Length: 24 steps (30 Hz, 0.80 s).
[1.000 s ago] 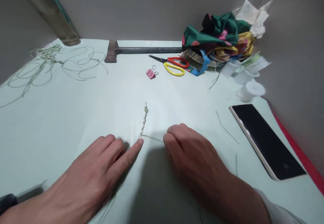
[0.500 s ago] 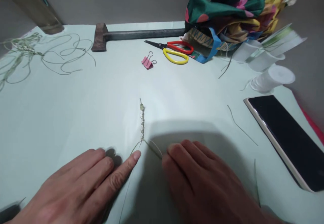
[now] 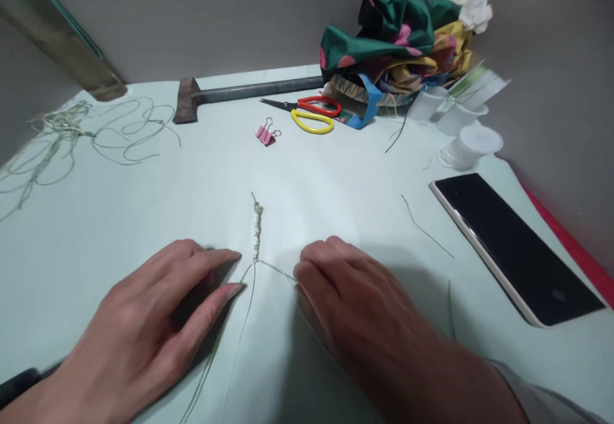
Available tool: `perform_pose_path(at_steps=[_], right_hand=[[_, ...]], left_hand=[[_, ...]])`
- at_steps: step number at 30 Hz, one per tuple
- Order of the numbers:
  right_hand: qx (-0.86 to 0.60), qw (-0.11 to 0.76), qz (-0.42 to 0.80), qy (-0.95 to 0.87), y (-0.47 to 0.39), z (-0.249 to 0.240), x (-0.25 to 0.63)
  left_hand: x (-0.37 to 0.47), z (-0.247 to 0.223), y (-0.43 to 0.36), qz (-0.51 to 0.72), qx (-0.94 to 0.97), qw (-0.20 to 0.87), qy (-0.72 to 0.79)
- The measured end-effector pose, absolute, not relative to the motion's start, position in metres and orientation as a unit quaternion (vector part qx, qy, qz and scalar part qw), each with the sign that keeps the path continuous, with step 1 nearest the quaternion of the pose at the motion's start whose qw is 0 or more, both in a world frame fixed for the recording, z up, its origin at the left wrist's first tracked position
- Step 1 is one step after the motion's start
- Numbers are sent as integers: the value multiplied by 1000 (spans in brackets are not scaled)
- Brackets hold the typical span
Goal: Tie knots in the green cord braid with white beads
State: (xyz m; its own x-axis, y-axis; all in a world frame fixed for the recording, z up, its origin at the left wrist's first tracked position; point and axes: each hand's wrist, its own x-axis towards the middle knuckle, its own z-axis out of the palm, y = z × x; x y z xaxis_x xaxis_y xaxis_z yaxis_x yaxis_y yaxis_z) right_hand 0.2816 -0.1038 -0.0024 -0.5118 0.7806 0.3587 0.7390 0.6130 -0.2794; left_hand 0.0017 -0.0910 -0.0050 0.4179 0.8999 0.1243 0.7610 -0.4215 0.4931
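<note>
A short knotted cord braid (image 3: 257, 231), pale with a green knot at its far end, lies upright in the middle of the sheet. Loose cords fan out from its near end. My left hand (image 3: 158, 312) rests just left of it, thumb and forefinger apart, with green cords (image 3: 207, 368) running beside the thumb. A thin white thread (image 3: 245, 321) trails towards me between the hands. To the right, my right hand (image 3: 352, 293) has its fingers closed on a green cord (image 3: 275, 268) stretching from the braid; its fingertips are partly hidden.
At the back are a hammer (image 3: 254, 91), red-and-yellow-handled scissors (image 3: 314, 114), a pink binder clip (image 3: 265, 135) and bunched cloth (image 3: 398, 34). A tangle of cord (image 3: 67, 123) lies left. White spools (image 3: 472, 146) and a phone (image 3: 518, 245) are on the right.
My left forefinger has lifted from the cords near the braid, and the thumb now shows apart from it. My right hand stays closed on the cord. The whole view has shifted.
</note>
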Motion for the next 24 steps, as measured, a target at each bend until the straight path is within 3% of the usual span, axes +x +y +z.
perform_pose_path(at_steps=[14, 24], right_hand=[[-447, 210, 47, -868, -102, -27, 274], [-509, 251, 250, -784, -99, -8, 268]], left_hand=[[42, -2, -64, 167, 827, 170, 510], [50, 19, -68, 203, 698, 376, 575]])
